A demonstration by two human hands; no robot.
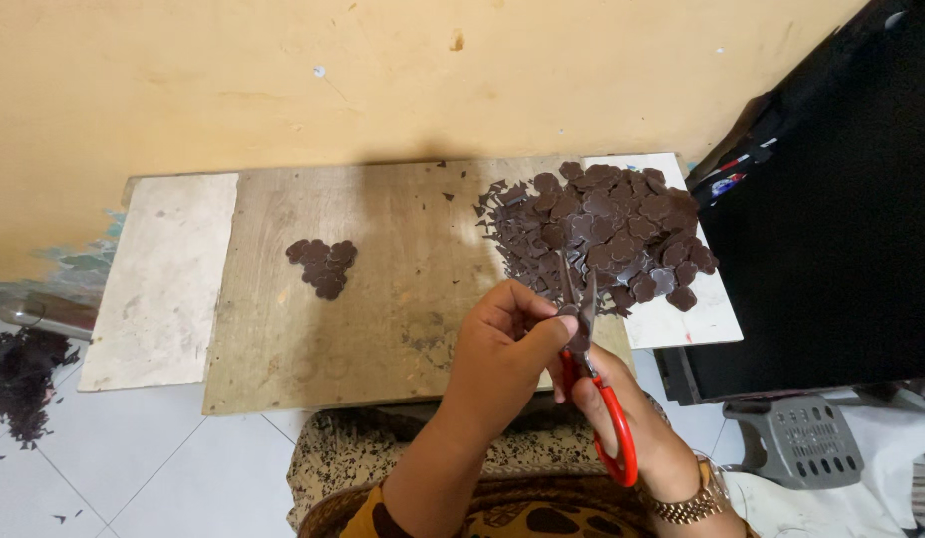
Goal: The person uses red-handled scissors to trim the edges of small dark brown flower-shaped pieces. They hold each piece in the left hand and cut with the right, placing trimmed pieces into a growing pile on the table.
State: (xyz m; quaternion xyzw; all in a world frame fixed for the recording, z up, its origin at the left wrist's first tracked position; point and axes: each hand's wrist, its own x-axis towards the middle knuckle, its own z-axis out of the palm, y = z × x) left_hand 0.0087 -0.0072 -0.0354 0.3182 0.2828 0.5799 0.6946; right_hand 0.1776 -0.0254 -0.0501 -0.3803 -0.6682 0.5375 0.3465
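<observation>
Scissors (594,384) (red-handled) gripped in right hand (622,418) — left hand (502,344) fingers pinching a brown piece (565,311).

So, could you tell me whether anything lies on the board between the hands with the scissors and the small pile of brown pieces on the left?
Nothing visible does. The left hand and right hand hold the red-handled scissors at the wooden board's near edge, and only bare wood lies between them and the small pile. The big heap sits off to the right.

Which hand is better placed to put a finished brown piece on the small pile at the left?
Probably the left hand. It is on the side nearer the small pile and grips no tool. The right hand grips the red-handled scissors.
</observation>
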